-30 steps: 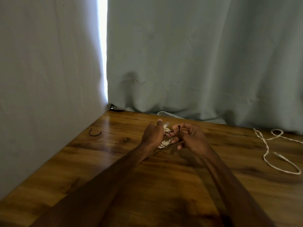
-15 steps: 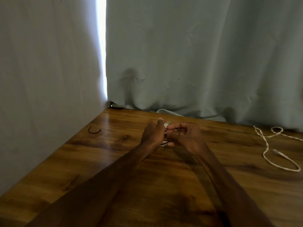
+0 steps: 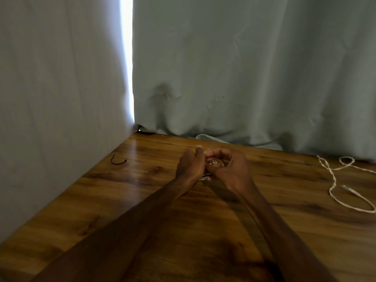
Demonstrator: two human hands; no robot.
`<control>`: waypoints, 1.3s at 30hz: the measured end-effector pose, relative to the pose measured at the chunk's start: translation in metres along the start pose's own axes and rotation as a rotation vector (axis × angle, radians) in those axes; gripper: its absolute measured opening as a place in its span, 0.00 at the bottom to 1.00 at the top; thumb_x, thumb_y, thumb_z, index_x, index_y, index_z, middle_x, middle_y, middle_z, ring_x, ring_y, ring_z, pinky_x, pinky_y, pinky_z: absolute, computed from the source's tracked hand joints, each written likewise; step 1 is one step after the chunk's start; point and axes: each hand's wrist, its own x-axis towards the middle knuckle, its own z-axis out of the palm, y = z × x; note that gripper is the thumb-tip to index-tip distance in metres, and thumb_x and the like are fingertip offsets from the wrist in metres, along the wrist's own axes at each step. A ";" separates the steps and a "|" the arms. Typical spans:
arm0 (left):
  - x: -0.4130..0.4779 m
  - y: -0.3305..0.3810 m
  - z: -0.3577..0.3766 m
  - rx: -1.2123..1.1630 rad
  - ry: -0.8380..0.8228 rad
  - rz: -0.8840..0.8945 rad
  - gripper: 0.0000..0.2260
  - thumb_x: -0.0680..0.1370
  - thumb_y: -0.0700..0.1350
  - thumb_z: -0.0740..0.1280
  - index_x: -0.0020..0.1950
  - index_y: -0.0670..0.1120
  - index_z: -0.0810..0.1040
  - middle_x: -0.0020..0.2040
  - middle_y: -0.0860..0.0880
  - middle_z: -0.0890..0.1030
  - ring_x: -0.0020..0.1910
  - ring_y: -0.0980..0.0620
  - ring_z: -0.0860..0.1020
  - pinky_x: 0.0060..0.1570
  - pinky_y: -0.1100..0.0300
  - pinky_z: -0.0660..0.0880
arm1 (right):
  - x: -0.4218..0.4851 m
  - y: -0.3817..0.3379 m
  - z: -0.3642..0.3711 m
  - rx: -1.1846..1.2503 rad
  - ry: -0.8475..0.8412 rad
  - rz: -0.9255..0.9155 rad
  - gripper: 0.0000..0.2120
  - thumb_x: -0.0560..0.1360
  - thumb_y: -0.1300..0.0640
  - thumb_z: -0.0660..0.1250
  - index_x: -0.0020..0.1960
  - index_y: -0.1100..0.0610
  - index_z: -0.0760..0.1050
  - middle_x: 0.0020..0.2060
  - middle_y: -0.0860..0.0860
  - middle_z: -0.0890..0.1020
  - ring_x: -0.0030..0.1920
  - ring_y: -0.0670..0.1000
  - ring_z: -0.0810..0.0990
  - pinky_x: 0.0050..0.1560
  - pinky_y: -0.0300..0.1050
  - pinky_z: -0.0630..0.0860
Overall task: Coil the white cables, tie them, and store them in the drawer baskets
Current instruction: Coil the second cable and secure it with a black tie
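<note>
Two hands meet above the glossy wood-grain table (image 3: 142, 200), fingers curled toward each other. The left hand (image 3: 191, 165) holds a small coiled white cable (image 3: 212, 162). Only slivers of its pale, twisted strands show in the gap between the palms and just under the knuckles. The right hand (image 3: 230, 169) is bent into a hook, and its fingertips seem to pinch a thin dark tie (image 3: 223, 161) that curves over the bundle, though shadow blurs the contact. A short dark end pokes out beneath the grip.

Well to the right of the grip lies a loose white cable (image 3: 334, 181), braided-looking and slack, looping in soft curves across the boards. Off to the left of the grip, near the wall cloth (image 3: 50, 78), sits a spare black tie (image 3: 118, 161) bent into a shallow U. Beyond the grip hangs a wrinkled, matte grey-green curtain (image 3: 244, 78), its hem bunched on the table's far edge, with a bright slit of daylight at the corner.
</note>
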 end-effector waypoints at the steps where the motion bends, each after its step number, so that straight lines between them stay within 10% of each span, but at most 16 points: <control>1: 0.000 0.000 0.000 0.000 -0.002 -0.005 0.26 0.85 0.60 0.51 0.52 0.42 0.80 0.47 0.43 0.83 0.45 0.46 0.81 0.40 0.55 0.71 | 0.000 0.000 0.000 -0.020 -0.003 -0.015 0.11 0.70 0.67 0.78 0.49 0.57 0.85 0.43 0.49 0.87 0.43 0.50 0.88 0.37 0.49 0.86; 4: -0.001 0.003 -0.001 -0.006 0.014 -0.028 0.26 0.85 0.60 0.52 0.52 0.41 0.81 0.48 0.43 0.82 0.46 0.44 0.81 0.41 0.54 0.71 | -0.001 -0.003 -0.003 -0.071 0.008 -0.048 0.05 0.71 0.66 0.78 0.46 0.61 0.86 0.38 0.50 0.87 0.34 0.46 0.86 0.32 0.37 0.81; 8: -0.004 0.010 -0.004 -0.050 0.046 0.009 0.29 0.86 0.59 0.52 0.45 0.39 0.82 0.42 0.43 0.84 0.41 0.43 0.81 0.40 0.53 0.71 | 0.005 0.000 -0.014 -0.154 0.033 -0.052 0.04 0.75 0.68 0.74 0.47 0.61 0.84 0.37 0.52 0.87 0.33 0.51 0.87 0.36 0.47 0.85; 13: -0.001 0.009 -0.010 -0.018 0.107 0.039 0.29 0.86 0.59 0.52 0.39 0.42 0.81 0.40 0.43 0.84 0.41 0.44 0.82 0.41 0.52 0.75 | 0.007 0.002 -0.025 -0.477 0.037 -0.241 0.09 0.81 0.60 0.68 0.49 0.55 0.87 0.36 0.38 0.82 0.38 0.33 0.81 0.37 0.26 0.72; 25: -0.015 0.017 -0.010 0.047 0.140 0.137 0.27 0.87 0.58 0.52 0.36 0.45 0.77 0.31 0.49 0.76 0.31 0.51 0.74 0.30 0.58 0.63 | 0.001 0.001 -0.010 -0.526 -0.035 -0.135 0.05 0.74 0.55 0.77 0.40 0.50 0.85 0.33 0.42 0.83 0.36 0.41 0.81 0.35 0.30 0.70; 32: -0.023 0.025 -0.012 0.134 0.291 0.328 0.22 0.88 0.51 0.53 0.35 0.47 0.69 0.33 0.48 0.73 0.36 0.47 0.73 0.41 0.50 0.69 | -0.002 0.001 -0.006 -0.580 0.110 -0.025 0.13 0.80 0.58 0.68 0.36 0.52 0.78 0.31 0.47 0.81 0.31 0.44 0.77 0.31 0.37 0.67; 39: -0.024 0.024 -0.003 0.103 0.349 0.450 0.18 0.82 0.50 0.54 0.36 0.45 0.70 0.31 0.49 0.69 0.33 0.48 0.71 0.38 0.53 0.63 | -0.012 -0.003 0.015 -0.247 0.166 0.104 0.13 0.76 0.64 0.69 0.34 0.60 0.82 0.27 0.53 0.82 0.28 0.53 0.80 0.30 0.48 0.76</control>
